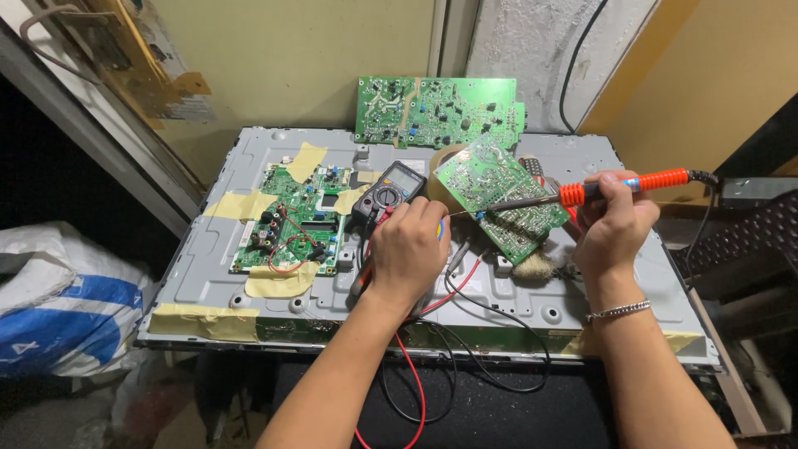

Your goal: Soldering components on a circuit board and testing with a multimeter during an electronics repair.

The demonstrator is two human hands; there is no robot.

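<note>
Nearest me, red and black test leads [416,366] loop off the front edge of the grey metal panel [208,274] I am working on. My left hand [407,249] is closed, fingers curled down near the meter's plugs; a thin strand of what looks like solder wire runs from it toward the small green board [490,187], though I cannot tell exactly how the fingers pinch it. My right hand [613,220] is wrapped fully round the orange-handled soldering iron [598,189], with its tip resting on that tilted board's solder side. I judge this as the soldering step itself: iron on a joint, wire being fed. The next move calls for a steady tip and the wire brought right to the heated point, no sliding across neighbouring joints. Just beyond my left hand lies the black multimeter [391,193]. To its left a larger circuit board [291,220] is taped onto the panel. Furthest back, another green board [436,112] leans on the wall. No container shows on the panel; a white and blue sack [58,299] sits at the left, contents hidden.
</note>
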